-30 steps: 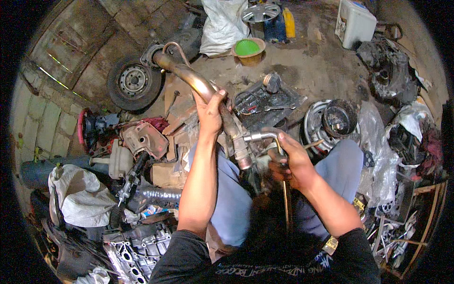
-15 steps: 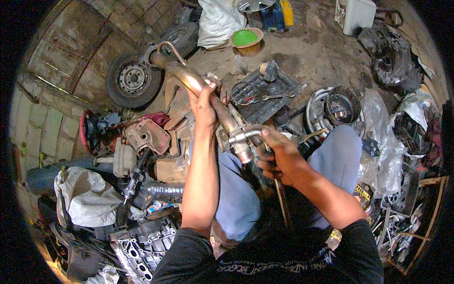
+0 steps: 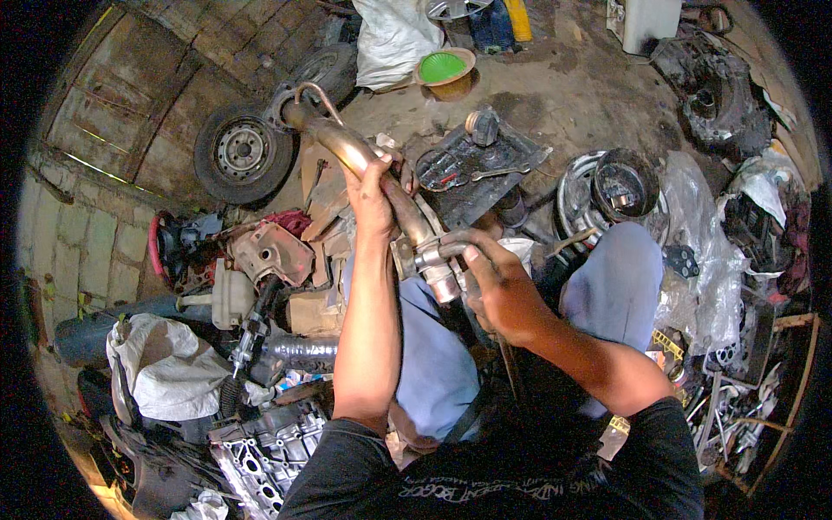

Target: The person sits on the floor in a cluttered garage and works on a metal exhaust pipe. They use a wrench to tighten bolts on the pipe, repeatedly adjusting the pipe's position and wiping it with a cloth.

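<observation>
Left hand [image 3: 373, 198]: fingers closed round pipe [image 3: 344, 149]
Right hand [image 3: 501, 290]: fingers curled round bent bar [image 3: 445, 250], by pipe's five-o'clock end
Wheel [image 3: 244, 151]: ten o'clock from left hand

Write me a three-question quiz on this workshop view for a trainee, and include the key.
1. Multiple choice: what does the person's left hand grip?
A. A white sack
B. A bent metal pipe
C. A tyre

2. True or false: the right hand holds an L-shaped socket wrench.

3. Short answer: what colour is the ribbed inside of the tan-rimmed bowl on the floor?

Key:
1. B
2. True
3. Green
</observation>
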The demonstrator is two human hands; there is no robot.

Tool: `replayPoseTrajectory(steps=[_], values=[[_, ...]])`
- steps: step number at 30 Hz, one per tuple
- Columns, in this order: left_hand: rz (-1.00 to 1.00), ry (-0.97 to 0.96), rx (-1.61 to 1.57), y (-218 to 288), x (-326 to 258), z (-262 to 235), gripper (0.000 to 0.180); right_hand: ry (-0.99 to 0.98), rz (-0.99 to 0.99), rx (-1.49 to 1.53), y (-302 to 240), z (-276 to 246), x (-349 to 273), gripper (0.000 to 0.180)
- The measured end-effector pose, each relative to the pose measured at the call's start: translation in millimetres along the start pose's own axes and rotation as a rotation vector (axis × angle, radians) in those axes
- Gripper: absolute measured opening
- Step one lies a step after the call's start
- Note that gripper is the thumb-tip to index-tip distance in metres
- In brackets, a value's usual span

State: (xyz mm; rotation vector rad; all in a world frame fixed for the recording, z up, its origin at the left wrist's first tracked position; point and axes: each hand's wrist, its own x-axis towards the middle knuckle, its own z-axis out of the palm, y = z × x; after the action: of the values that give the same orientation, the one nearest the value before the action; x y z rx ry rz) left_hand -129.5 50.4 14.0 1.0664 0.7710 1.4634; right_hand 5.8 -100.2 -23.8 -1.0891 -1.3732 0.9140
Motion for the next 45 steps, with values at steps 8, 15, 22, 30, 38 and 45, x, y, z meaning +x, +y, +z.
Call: replayPoseTrajectory(steps=[8, 15, 22, 30, 38, 45], values=[[-0.141, -0.094, -0.122, -5.9, -3.1, -3.8, 0.019, -0.119, 0.203, -0.14, -44.2, 1.6, -14.1, 0.027], [-0.215, -0.184, -0.344, -3.3, -8.8, -3.7, 0.022, -0.012, 0.134, 0.03, -30.0, 10.2, -12.2, 0.027], [-0.102, -0.171, -0.238, 0.3, -11.1, -5.6, 0.021, 0.086, 0.101, 0.059, -16.7, 25.2, -18.3, 0.027], [-0.132, -0.118, -0.281, 4.8, -7.4, -14.3, 0.02, -0.009, 0.132, -0.111, -35.3, 19.2, -16.9, 0.03], [-0.143, -0.037, -0.145, 9.6, -12.5, -16.3, 0.019, 0.01, 0.052, -0.297, -19.1, 18.8, -14.2, 0.028], [-0.204, 0.046, -0.01, 6.3, -15.6, -46.9, 0.032, -0.004, 0.086, -0.429, -5.7, 29.5, -23.4, 0.038]])
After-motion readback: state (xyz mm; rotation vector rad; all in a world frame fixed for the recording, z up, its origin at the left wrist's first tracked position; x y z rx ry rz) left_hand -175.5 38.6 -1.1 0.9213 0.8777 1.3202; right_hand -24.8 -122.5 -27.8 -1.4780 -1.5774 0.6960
